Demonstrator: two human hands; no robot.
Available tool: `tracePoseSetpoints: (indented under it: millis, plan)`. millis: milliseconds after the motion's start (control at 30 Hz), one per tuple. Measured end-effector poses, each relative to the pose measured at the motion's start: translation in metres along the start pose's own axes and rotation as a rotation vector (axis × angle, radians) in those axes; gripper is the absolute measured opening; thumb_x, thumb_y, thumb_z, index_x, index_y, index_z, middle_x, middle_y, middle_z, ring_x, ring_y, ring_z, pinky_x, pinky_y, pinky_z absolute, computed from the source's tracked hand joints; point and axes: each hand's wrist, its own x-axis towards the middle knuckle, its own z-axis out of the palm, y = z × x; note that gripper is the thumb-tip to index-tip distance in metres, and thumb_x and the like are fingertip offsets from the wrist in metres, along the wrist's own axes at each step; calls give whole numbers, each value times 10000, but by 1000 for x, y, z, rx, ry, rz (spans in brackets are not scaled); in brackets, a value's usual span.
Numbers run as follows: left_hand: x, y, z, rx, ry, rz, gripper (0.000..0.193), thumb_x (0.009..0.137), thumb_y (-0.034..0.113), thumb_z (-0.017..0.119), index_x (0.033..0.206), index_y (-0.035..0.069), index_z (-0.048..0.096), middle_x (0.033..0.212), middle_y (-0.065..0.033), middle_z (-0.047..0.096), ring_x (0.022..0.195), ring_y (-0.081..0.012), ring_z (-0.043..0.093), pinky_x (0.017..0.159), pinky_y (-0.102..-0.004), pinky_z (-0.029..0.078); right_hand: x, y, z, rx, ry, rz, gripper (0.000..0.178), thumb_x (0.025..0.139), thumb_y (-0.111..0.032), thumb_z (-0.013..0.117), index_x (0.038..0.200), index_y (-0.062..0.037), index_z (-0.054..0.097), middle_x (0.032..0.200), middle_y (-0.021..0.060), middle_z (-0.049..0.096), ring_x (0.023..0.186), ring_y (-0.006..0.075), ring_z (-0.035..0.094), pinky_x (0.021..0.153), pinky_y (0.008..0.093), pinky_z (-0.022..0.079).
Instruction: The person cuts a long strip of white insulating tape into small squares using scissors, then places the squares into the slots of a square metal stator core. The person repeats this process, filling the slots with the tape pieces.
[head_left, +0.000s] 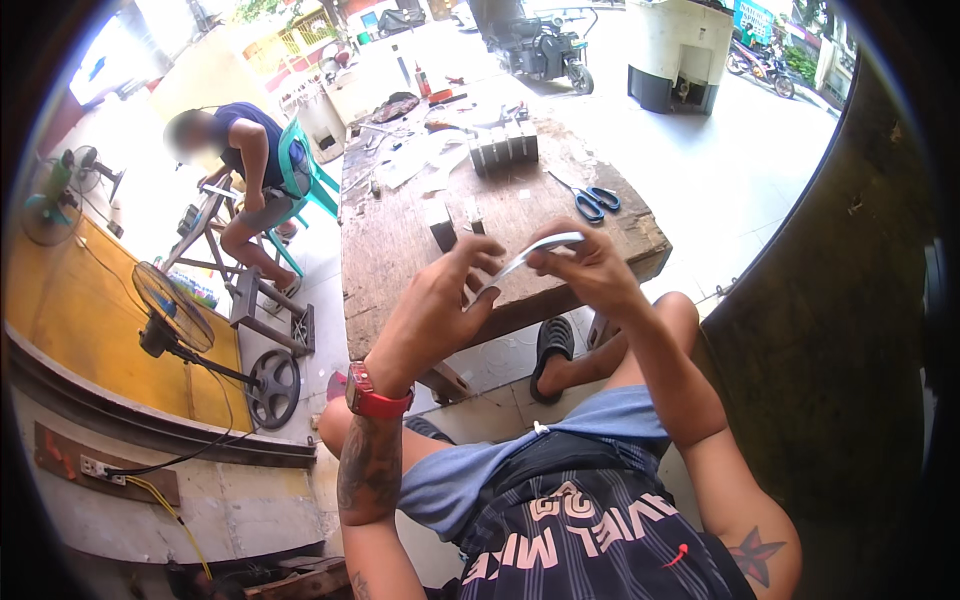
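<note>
My right hand (590,265) pinches the white strip (555,241) above the bench's (390,265) near edge; the left hand (440,295) cups its lower end (grip unclear). I'd guide it with light, even tension.

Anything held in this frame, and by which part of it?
A thin white strip: the right hand pinches it near its upper right end, and the left hand holds its lower left end.

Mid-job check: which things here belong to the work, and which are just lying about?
In the job:
white strip, between left hand and right hand
likely blue-handled scissors and black blocks on the table

Apparently just around:
standing fan
parked motorbike
</note>
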Motion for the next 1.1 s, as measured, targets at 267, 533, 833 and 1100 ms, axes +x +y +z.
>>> tracePoseSetpoints:
  millis: [267,533,833,1100]
  plan:
    - [-53,-87,-48,223,-45,-120,338,987,108,696,1302,209,762,1182,-134,762,954,-320,727,846,-390,569,12,-17,-129,-207,77,3,182,969,-59,753,1144,-62,705,1038,34,749,979,144,709,913,296,563]
    - [-54,-169,-27,903,43,40,423,892,60,665,1271,220,758,1009,-38,659,955,-247,641,859,-394,543,91,18,-171,-1542,-457,254,306,789,1,810,1025,-194,807,1230,69,658,1236,274,585,1076,397,483]
    - [-71,-160,34,969,-95,-185,645,912,53,555,1554,93,502,1417,-167,606,1218,-316,595,1008,-422,502,65,49,-43,-1431,-509,238,409,1032,-241,634,1401,-64,639,1397,180,615,1267,348,603,1107,446,466]
    - [-78,-163,36,983,-28,-207,607,942,68,563,1536,193,552,1393,-115,611,1209,-284,582,1033,-445,454,-1,105,7,-1554,-191,123,597,1072,-543,487,1519,-154,553,1473,119,570,1397,342,490,1208,553,342]
